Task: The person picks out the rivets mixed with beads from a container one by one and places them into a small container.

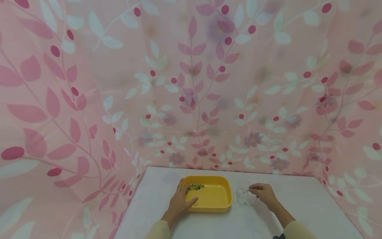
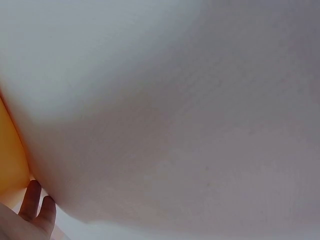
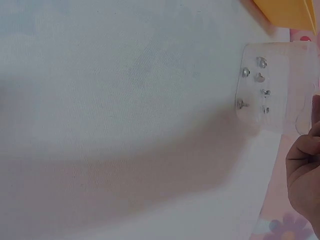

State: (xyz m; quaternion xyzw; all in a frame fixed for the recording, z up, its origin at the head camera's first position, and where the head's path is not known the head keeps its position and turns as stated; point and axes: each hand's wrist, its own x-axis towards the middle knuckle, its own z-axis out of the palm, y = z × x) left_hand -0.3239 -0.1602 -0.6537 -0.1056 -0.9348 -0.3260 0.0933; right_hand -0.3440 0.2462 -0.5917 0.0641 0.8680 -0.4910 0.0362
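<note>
A yellow rectangular tray (image 1: 215,210) sits on the table, with several glass marbles (image 1: 196,187) gathered in its back left part. My left hand (image 1: 179,199) rests at the tray's left side, fingers spread and thumb reaching over the front left corner. In the left wrist view two fingers (image 2: 46,210) lie along the tray's outer wall (image 2: 11,155). Right of the tray stands a clear plastic container (image 3: 277,65) holding several small metal pieces (image 3: 261,77) with round heads and short stems. At its rim my right hand (image 1: 265,194) has thumb and fingertips drawn together; I cannot tell what is between them.
A white cloth covers the table (image 1: 232,225). Pink leaf-patterned fabric (image 1: 209,99) hangs behind the table and along both sides. Below the right forearm a small dark object (image 1: 280,236) shows at the bottom edge of the head view.
</note>
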